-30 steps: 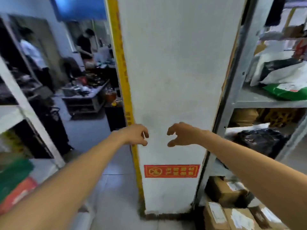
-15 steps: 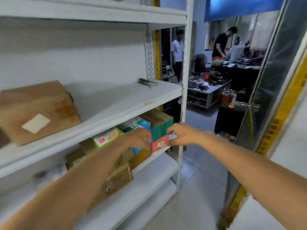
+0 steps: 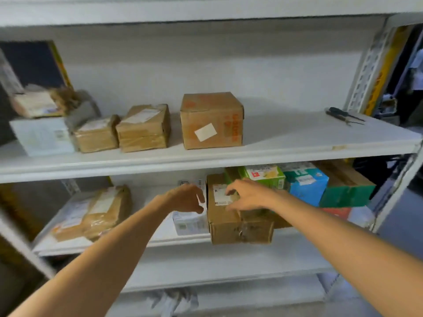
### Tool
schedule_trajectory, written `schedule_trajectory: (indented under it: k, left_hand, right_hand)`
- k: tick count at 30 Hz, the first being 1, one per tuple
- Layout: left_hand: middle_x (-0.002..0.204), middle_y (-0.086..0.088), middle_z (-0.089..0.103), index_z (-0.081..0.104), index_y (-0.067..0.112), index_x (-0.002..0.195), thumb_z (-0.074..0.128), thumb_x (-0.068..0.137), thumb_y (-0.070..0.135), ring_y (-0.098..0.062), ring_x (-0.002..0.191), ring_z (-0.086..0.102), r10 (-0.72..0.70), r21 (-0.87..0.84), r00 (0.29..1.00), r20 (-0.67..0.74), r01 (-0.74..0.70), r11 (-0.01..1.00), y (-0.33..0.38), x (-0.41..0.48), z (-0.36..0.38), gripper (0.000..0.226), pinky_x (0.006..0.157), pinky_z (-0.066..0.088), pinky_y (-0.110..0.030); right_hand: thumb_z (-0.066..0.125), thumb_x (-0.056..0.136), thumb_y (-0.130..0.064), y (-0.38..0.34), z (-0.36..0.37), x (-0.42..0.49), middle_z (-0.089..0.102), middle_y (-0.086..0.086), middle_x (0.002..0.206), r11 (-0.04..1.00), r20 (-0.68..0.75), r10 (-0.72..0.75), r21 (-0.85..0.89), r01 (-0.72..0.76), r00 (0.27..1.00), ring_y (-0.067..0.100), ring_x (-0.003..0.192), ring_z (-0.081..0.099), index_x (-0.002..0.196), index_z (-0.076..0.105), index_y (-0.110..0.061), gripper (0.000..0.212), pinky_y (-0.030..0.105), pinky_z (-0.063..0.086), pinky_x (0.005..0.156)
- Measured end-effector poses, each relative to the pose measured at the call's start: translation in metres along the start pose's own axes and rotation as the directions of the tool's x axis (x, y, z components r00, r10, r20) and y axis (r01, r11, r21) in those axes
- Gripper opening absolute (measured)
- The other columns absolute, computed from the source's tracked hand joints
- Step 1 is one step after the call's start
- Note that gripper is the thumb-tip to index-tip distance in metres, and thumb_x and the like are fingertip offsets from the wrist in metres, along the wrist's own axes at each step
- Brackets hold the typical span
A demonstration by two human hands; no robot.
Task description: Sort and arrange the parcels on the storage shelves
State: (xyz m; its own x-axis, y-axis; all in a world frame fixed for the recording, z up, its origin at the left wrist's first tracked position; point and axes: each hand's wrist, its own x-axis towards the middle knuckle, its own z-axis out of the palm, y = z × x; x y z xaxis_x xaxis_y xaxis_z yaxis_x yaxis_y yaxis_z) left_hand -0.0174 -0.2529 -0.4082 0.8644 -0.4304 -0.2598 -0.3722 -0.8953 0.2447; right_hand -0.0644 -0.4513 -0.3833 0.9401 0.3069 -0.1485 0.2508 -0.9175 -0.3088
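A brown carton (image 3: 229, 223) is set at the front edge of the lower shelf (image 3: 128, 244). The right hand (image 3: 248, 195) is laid on its top, fingers relaxed. The left hand (image 3: 183, 199) is held over a white parcel (image 3: 190, 221) just beside it, fingers loosely curled, nothing grasped.

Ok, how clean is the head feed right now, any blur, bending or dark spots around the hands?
Head view: motion blur throughout, so the label on the brown box under the right hand is unreadable; head view edges: the wide angle bows the upper shelf edge and tilts the right upright; head view below: the lower level sits in shade, no glare.
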Motion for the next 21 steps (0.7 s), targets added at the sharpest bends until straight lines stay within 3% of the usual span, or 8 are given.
schedule_trajectory:
  k: [7,11,17,21]
  left_hand:
    - [0.108,-0.002,0.071,0.068,0.019,0.113,0.073,0.082,0.028,-0.020,0.101,0.064,-0.183,-0.053,0.983,0.017,0.184,0.982,-0.071,-0.023,0.036,0.032,0.090,0.046,-0.027]
    - [0.109,-0.005,0.071,0.067,0.020,0.111,0.073,0.083,0.028,-0.022,0.098,0.064,-0.218,-0.078,0.975,0.038,0.221,0.972,-0.111,-0.011,0.045,0.031,0.091,0.050,-0.032]
    - [0.114,-0.003,0.068,0.065,0.023,0.115,0.071,0.082,0.032,-0.021,0.102,0.063,-0.177,-0.070,0.982,0.060,0.181,0.981,-0.170,0.042,0.055,0.034,0.090,0.050,-0.032]
    - [0.120,-0.003,0.065,0.063,0.022,0.119,0.070,0.085,0.034,-0.022,0.104,0.062,-0.143,-0.081,0.983,0.119,0.153,0.985,-0.199,0.076,0.069,0.037,0.092,0.049,-0.033]
  right_hand:
    - [0.071,0.082,-0.042,-0.022,0.039,0.038,0.057,0.004,0.133,0.996,0.101,-0.083,-0.026,0.086,0.991,0.022,0.122,0.054,0.129,0.058,-0.016,0.055,0.041,0.045,0.103]
    - [0.071,0.083,-0.040,-0.031,0.063,0.074,0.054,0.004,0.138,0.996,0.148,-0.082,-0.014,0.085,0.986,0.020,0.122,0.053,0.136,0.051,-0.015,0.062,0.035,0.044,0.104]
    - [0.069,0.086,-0.038,-0.033,0.099,0.125,0.054,0.004,0.135,0.999,0.183,0.028,0.018,-0.031,0.983,0.020,0.119,0.052,0.136,0.050,-0.015,0.058,0.026,0.041,0.088]
    - [0.069,0.087,-0.035,-0.027,0.116,0.149,0.048,0.004,0.141,0.990,0.186,0.120,0.051,-0.132,0.975,0.019,0.129,0.044,0.138,0.047,-0.015,0.059,0.030,0.038,0.100]
